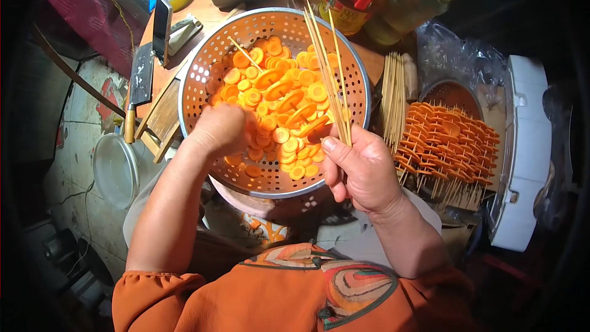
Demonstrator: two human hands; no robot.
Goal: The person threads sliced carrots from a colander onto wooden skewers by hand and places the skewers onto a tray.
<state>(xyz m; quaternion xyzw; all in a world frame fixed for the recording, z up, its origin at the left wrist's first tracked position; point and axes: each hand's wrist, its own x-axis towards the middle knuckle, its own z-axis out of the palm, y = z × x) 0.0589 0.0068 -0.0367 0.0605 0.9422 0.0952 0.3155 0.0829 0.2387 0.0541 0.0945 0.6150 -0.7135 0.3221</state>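
Head view: with clock positions read around the colander [270, 23], the right hand [364, 169] sits at 4 o'clock, its grip clamped on a few bare skewers [335, 95] between thumb and fingers, their far ends rising towards 12. Holding them low in a bunch probably leaves the long ends free and the spares within easy reach. The left hand [224, 129] is curled over the bowl at 8 o'clock, its back towards the camera, so I cannot tell whether its grip is apart, together or closed on a slice. Between the hands, a threaded skewer [290, 101] slants from 11 o'clock to 4, its lower end beside the right fingers; whether they pin it too is hidden. The colander stands on the wooden surface [372, 61] between the forearms, presumably so both hands reach its contents alike. A spare bundle [393, 95] lies at 3 o'clock, and loaded skewers [448, 141] are stacked just beyond it, sticks jutting towards 5, likely laid one way for easy lifting. Inside the colander lie loose carrot slices [297, 173]: thin, round, vivid orange, many with a paler core, heaped in overlapping layers; the threaded discs stand edge-on with gaps between them.
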